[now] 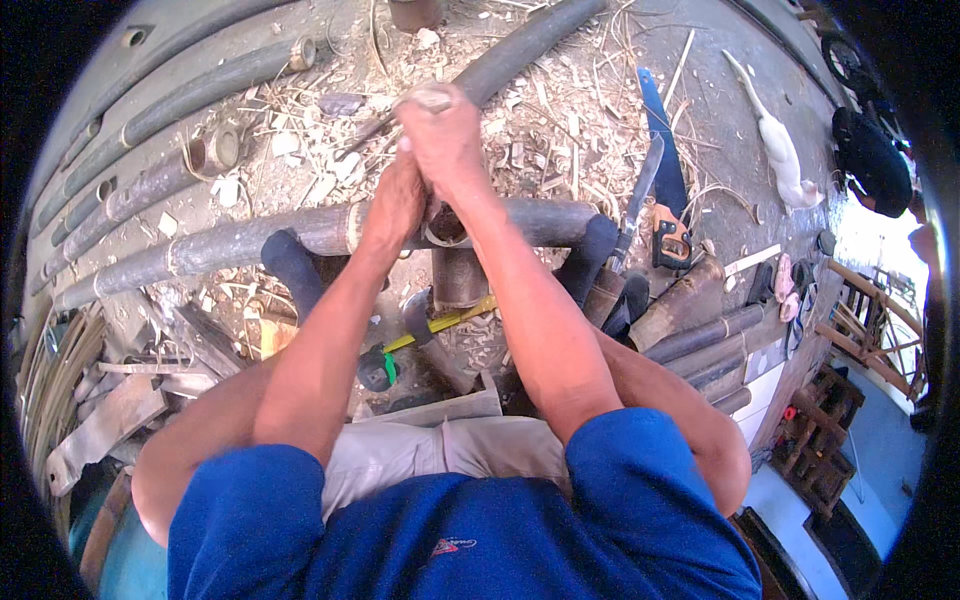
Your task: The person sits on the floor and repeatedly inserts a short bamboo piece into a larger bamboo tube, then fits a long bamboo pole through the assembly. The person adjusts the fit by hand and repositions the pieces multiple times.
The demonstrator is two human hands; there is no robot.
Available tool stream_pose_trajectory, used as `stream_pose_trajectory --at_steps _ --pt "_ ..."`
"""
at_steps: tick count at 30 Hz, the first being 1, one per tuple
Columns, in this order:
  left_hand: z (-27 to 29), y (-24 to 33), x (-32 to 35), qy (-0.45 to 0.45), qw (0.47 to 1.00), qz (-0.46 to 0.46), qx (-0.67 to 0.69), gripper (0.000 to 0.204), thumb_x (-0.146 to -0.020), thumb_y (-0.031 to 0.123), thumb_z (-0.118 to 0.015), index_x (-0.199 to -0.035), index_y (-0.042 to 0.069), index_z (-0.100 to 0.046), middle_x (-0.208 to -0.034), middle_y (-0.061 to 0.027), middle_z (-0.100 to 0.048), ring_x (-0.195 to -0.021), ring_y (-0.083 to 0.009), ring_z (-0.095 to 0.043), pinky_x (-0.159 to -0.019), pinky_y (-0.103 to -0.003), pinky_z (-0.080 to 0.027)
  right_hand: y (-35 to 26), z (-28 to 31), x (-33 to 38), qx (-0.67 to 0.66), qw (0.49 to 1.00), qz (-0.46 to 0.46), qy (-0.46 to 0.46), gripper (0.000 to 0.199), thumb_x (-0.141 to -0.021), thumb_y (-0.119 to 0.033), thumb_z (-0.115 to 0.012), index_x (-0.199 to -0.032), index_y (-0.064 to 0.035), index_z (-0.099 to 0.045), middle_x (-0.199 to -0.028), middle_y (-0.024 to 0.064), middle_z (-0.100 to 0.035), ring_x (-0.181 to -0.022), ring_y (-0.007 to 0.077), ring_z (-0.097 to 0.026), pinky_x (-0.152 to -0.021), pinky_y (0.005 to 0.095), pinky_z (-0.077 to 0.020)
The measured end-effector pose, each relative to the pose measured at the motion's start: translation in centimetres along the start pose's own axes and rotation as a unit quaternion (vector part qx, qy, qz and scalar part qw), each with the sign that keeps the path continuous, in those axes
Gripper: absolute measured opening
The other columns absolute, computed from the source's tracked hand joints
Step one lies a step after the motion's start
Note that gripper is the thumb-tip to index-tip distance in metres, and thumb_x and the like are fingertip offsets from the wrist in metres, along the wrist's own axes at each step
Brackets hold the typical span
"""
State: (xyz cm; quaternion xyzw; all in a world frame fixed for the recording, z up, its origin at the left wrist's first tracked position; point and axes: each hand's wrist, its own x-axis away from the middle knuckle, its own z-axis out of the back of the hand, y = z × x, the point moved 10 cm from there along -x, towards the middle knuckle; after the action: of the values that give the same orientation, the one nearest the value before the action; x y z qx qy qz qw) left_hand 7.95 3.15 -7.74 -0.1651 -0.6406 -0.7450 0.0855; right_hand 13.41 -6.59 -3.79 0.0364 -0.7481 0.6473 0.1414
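My two hands are closed together, one above the other, over a dark bamboo pole (320, 230) lying crosswise. The right hand (445, 135) is the farther one, wrapped round a tool whose pale, round wooden handle end (432, 97) shows at its top. Just below and to the left, my left hand (398, 195) grips close under it; what its fingers enclose is mostly hidden. Near my wrists the pole has a dark opening (447, 228). My dark-covered feet (292, 262) rest against the pole on both sides.
Wood shavings (530, 140) cover the floor ahead. A blue handsaw (668, 200) and a long knife (640, 195) lie to the right. Farther right is a white cat (778, 145). Several bamboo poles (215, 95) lie left; a yellow measuring tape (440, 322) is below my hands.
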Motion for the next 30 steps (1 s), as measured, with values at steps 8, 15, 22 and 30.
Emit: stream_pose_trajectory --at_steps 8,15,22,30 --pt "2.5 -2.0 4.7 0.17 0.98 -0.102 0.022 0.071 -0.112 0.059 -0.019 -0.114 -0.002 -0.056 -0.09 -0.0054 -0.059 -0.08 -0.0165 -0.052 -0.073 -0.034 -0.045 -0.2 -5.6 2.5 0.197 0.966 -0.01 -0.165 0.049 -0.08 -0.027 -0.073 -0.114 0.008 -0.066 -0.076 0.0181 -0.073 -0.073 0.0253 -0.073 -0.074 0.037 -0.0579" --pt "2.2 -8.1 9.0 0.335 0.924 -0.153 -0.098 0.046 -0.113 0.033 -0.038 -0.132 -0.007 -0.049 -0.128 -0.0216 -0.05 -0.119 -0.0285 -0.048 -0.106 -0.042 -0.039 2.6 -9.6 5.7 0.282 0.912 0.03 -0.297 0.039 -0.077 -0.031 -0.076 -0.104 -0.0027 -0.07 -0.087 0.0185 -0.074 -0.083 0.0287 -0.072 -0.078 0.0415 -0.0565" --pt "0.9 -9.2 7.4 0.366 0.895 0.037 0.251 0.068 -0.111 0.062 -0.022 -0.14 0.007 -0.051 -0.127 -0.0096 -0.063 -0.116 -0.0252 -0.059 -0.1 -0.041 -0.046 5.9 -11.9 4.8 0.309 0.84 -0.022 -0.446 0.051 -0.077 -0.035 -0.08 -0.116 -0.0034 -0.07 -0.095 0.0165 -0.076 -0.09 0.0263 -0.072 -0.081 0.0387 -0.0569" --pt "-5.6 -4.0 -2.5 0.008 0.936 0.213 0.281 0.077 -0.105 0.074 -0.016 -0.097 0.012 -0.06 -0.076 -0.0033 -0.059 -0.062 -0.0161 -0.054 -0.058 -0.033 -0.046 5.8 0.1 -6.5 0.18 0.973 -0.102 -0.101 0.036 -0.085 -0.023 -0.078 -0.11 0.0008 -0.069 -0.097 0.0117 -0.073 -0.087 0.019 -0.067 -0.077 0.0344 -0.0551"
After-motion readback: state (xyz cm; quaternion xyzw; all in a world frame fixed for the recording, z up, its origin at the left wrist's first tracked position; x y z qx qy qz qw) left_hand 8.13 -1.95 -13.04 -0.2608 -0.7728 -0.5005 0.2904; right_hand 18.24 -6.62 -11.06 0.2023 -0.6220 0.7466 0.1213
